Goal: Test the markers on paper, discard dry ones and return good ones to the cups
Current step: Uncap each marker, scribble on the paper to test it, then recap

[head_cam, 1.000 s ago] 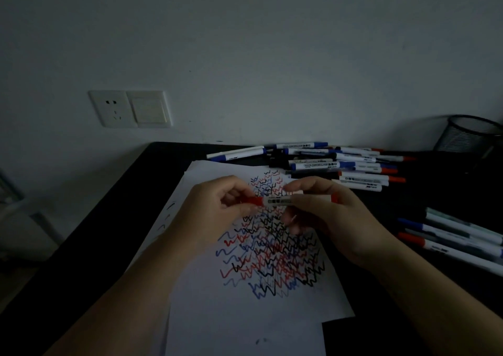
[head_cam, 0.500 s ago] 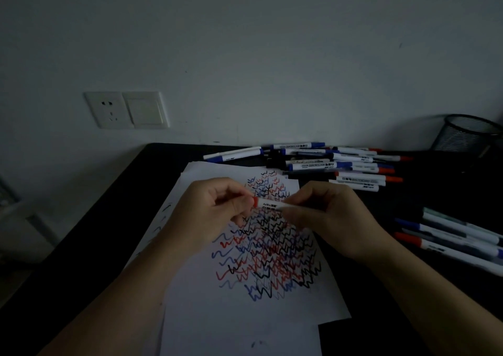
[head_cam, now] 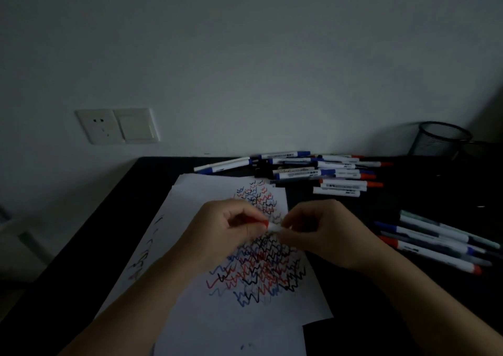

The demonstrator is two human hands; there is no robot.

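Since a second ago we have drawn our hands together, so less of the marker [head_cam: 273, 225] shows. It lies roughly level above the paper [head_cam: 217, 325], red cap end leftward. Our left hand [head_cam: 228, 236] pinches the red end; our right hand [head_cam: 324, 233] grips the white barrel. Loose markers [head_cam: 321, 172] crowd the far edge, more markers [head_cam: 441, 242] lie right, the cup [head_cam: 438, 139] stands in the far right corner.

A black table [head_cam: 89, 249] stands against a pale wall, bearing overlapping sheets of white paper [head_cam: 212, 325] scribbled with red, blue and black zigzags. A heap of markers [head_cam: 307, 169] lies at 12 o'clock (caps red, blue, black), more markers [head_cam: 438, 242] at 3 o'clock, a mesh cup [head_cam: 438, 139] at 2 o'clock.
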